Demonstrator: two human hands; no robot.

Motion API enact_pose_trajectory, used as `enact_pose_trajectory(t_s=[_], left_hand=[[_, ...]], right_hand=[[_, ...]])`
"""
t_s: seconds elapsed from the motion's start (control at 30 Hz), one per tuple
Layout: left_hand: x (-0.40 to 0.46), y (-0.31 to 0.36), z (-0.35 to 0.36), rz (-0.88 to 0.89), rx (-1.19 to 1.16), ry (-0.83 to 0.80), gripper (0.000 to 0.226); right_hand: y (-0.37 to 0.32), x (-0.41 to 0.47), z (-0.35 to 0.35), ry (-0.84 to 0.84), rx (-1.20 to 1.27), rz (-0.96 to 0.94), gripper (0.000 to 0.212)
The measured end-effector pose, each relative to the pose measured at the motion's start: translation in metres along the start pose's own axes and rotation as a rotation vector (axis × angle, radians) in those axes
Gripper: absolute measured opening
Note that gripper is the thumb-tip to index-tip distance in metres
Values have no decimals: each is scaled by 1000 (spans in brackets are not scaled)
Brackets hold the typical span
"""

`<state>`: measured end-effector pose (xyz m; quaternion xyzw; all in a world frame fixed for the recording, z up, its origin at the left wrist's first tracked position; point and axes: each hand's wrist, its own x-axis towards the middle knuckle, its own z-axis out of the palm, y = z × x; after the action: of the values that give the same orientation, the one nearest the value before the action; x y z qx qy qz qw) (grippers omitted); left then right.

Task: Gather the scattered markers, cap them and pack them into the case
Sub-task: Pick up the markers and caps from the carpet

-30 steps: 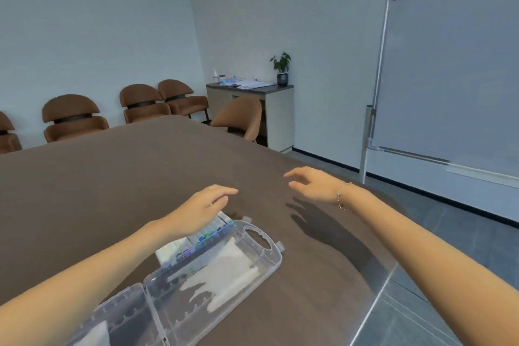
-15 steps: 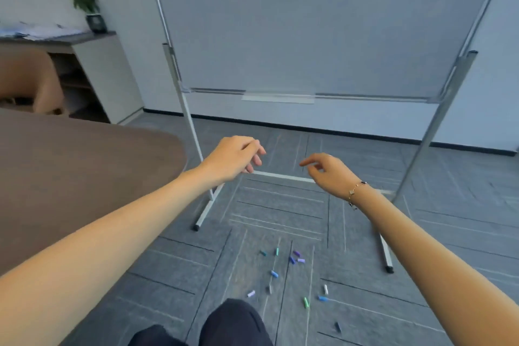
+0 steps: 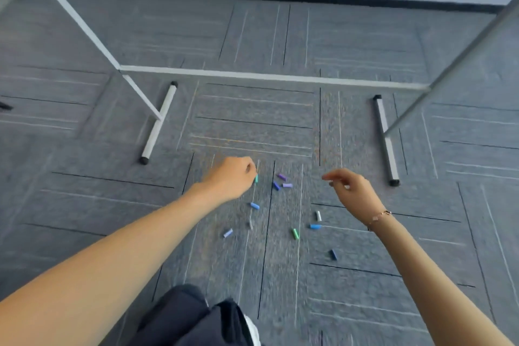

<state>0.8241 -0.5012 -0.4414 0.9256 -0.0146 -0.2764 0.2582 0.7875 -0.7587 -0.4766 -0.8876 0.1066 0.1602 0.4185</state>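
Fingers of the left hand (image 3: 230, 178) are curled in loosely toward the palm; a teal piece (image 3: 256, 178) shows right at the fingertips, but can't tell if it's pinched or just lying on the floor behind them. Right hand (image 3: 352, 191) is relaxed, fingers slightly bent and pointing left, holding nothing, above the floor, right of the scatter. Progress, judged from this view: barely started. About a dozen short coloured pieces are spread on the carpet (image 3: 252, 121) between the hands and below them: purple cluster (image 3: 282, 181), blue one (image 3: 254, 205), pale one (image 3: 227, 232), green one (image 3: 295, 233), blue one near it (image 3: 315, 226), white one (image 3: 318, 215), dark blue one (image 3: 333, 254). Too small and blurred to say whether they're caps or short markers. The case is not in view, so nothing visibly packed. Left to do: all the gathering, capping, packing. Surface: grey carpet tiles with thin line pattern, pieces well apart, so likely one-by-one picks. Room: a whiteboard stand's frame (image 3: 266, 76) straddles the area just beyond the scatter, its two feet either side; grey wall with dark skirting behind. Person's dark-clothed knee (image 3: 191, 317) at bottom edge.
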Motion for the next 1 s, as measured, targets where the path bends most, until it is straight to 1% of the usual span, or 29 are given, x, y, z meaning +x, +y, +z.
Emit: enact_pose_trajectory(t_s=[0.13,0.2,0.3,0.37,0.47,0.53,0.57,0.63,0.73,0.77,0.8,0.87,0.93,1.0], left_hand=[[64,-71,42,-42,72,-122,25],[86,-107,71,-78,86,-160,24],[102,-162,125,-126,140,-220,29],[105,-195,160,-138,166,-259,30],[105,-226,205,-101,228,-290,39],[109,-239,228,-59,254,-248,42],[112,-244,236,-43,254,-214,39],[113,-253,243,6,264,-163,31],[107,-263,245,134,339,-174,23],[105,-262,244,152,370,-178,21],[105,-261,244,152,387,-180,20],[106,-253,243,102,342,-157,14],[111,-243,240,36,236,-78,13],[123,-236,238,6,157,30,22]], right_hand=[[82,31,59,12,-50,173,28],[128,36,91,51,-76,312,30],[192,29,142,76,-155,516,34],[227,18,173,85,-224,583,36],[261,8,202,203,-310,557,37],[272,5,211,295,-295,507,34],[274,4,214,328,-271,477,32],[277,-3,215,336,-254,403,27],[283,-15,215,309,-254,333,23],[284,-16,214,307,-250,323,20],[281,-14,213,304,-248,321,17],[268,-4,213,301,-246,306,12],[246,11,219,311,-231,271,16],[224,27,230,315,-240,217,22]])
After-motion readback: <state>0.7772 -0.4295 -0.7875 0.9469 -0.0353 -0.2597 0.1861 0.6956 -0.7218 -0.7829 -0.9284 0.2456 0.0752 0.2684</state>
